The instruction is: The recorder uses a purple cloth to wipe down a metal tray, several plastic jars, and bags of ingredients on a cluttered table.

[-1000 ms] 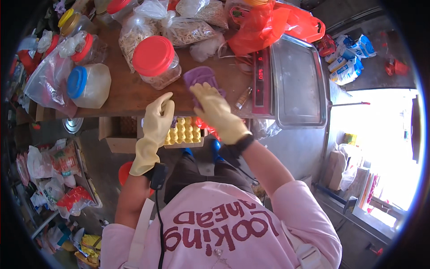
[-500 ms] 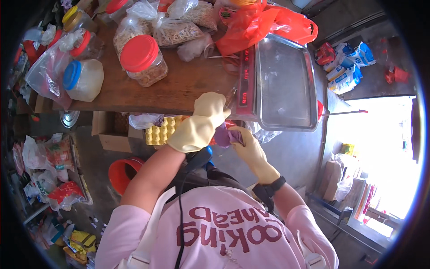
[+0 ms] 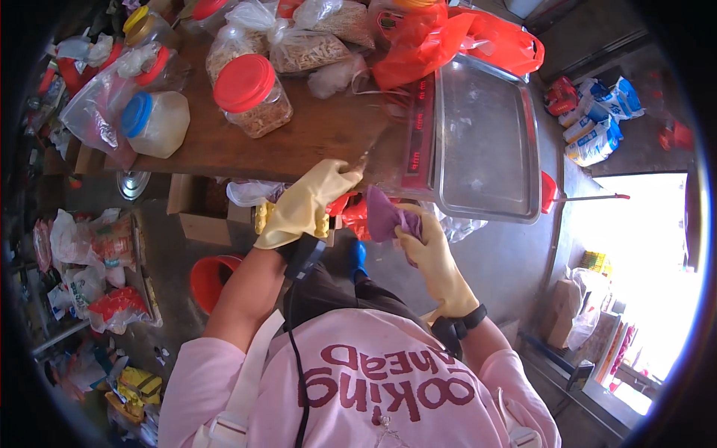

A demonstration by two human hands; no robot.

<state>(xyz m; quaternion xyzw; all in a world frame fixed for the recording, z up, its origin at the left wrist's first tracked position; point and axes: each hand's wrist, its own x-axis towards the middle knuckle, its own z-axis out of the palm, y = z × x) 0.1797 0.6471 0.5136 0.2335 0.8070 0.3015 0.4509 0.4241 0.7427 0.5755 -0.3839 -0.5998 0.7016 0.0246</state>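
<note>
Wooden tabletop across the upper part of the head view, in a crowded storeroom; take twelve o'clock as the top. At eleven o'clock on it stands a red-lidded clear jar; at one o'clock, a red plastic bag; at two, a weighing scale with a metal pan. Toward eight, a red bucket sits on the floor.

Both hands wear pale yellow rubber gloves. Near the middle, just off the table's near edge, is a purple cloth, gripped in the curled fingers of the right hand. It lies at ten o'clock from that palm, its longer axis running roughly from ten to four. From the left hand it lies between three and four, apart from the glove; the right is clearly nearer. Left fingertips appear pinched on a slim object pointing toward one o'clock; too small and blurred to identify.

Soft and bunched, the purple cloth looks matte, folded where held, with a smoother flap facing the left hand.
</note>
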